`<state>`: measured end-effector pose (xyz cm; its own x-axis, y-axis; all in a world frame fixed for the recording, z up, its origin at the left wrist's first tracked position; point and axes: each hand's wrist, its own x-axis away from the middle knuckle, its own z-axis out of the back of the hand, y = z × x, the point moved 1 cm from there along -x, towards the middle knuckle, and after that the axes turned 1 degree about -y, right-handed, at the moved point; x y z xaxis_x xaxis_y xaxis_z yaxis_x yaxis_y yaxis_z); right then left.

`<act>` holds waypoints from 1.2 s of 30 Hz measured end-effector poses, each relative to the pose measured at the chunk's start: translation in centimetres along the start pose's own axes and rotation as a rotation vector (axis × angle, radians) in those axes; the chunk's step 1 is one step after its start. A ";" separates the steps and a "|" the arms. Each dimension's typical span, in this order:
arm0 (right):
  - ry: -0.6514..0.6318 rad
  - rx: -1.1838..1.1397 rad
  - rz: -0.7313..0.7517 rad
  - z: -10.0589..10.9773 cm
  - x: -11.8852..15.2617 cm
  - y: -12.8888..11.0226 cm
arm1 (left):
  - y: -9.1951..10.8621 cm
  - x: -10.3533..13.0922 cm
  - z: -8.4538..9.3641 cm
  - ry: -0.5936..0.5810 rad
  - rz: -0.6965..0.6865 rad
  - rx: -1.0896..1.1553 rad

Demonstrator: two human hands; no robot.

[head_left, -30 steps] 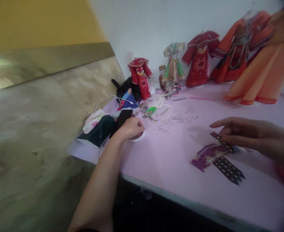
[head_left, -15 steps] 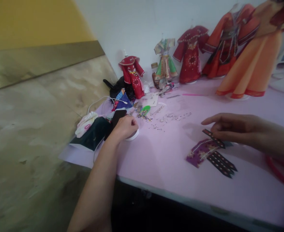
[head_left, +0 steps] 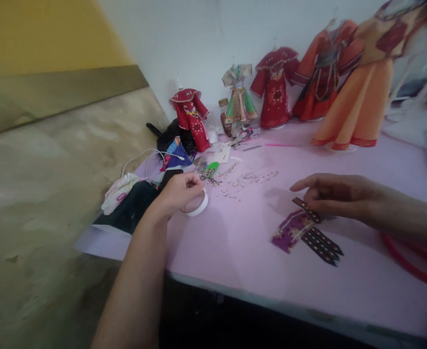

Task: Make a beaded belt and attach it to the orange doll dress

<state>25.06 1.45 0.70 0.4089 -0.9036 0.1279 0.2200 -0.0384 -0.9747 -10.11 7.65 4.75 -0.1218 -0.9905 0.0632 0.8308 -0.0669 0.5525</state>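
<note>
My left hand (head_left: 184, 190) is closed at the upper edge of a roll of white tape (head_left: 199, 209), which it grips near the left part of the pink table. The phone behind this hand is mostly hidden. On the right, my right hand (head_left: 324, 194) pinches a short dark strip with pale dots (head_left: 307, 209) between thumb and fingers, its index finger stretched out. Beneath that strip a purple patterned piece with a row of pale dots (head_left: 290, 230) lies on the table. More dark dotted strips (head_left: 322, 247) lie beside it, pointing toward the front edge.
Small doll dresses stand along the wall, among them a red one (head_left: 191, 116) and an orange one (head_left: 355, 106). Loose beads (head_left: 211, 180) lie by a green dish (head_left: 213, 168). A dark green box (head_left: 133, 206) sits left, a red ring-shaped object (head_left: 409, 264) right.
The view has shifted slightly right. My left hand has risen off the table a little, and more of the tape roll shows. My right hand keeps its pinch on the dark strip.
</note>
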 end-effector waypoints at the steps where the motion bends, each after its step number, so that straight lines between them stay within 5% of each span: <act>1: -0.011 -0.012 -0.004 -0.1 0.1 -0.1 | 0.6 0.3 -0.2 -0.016 -0.027 0.045; 10: -0.065 -0.102 0.029 -0.8 0.4 0.3 | 6.0 2.0 -3.7 -0.285 -0.204 0.433; 17: -0.136 -0.208 0.068 -1.2 0.6 1.0 | 9.1 3.5 -6.1 -0.384 -0.230 0.424; 24: -0.239 -0.265 0.028 -1.9 0.7 1.4 | 10.2 4.6 -6.7 -0.453 -0.279 0.369; 36: -0.231 -0.250 0.000 -2.2 0.8 1.1 | 11.0 4.6 -7.2 -0.458 -0.286 0.337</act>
<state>23.68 -0.24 -0.69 0.6054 -0.7839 0.1378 0.0075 -0.1675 -0.9859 2.38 1.53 5.08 -0.5954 -0.7825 0.1823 0.5236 -0.2057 0.8268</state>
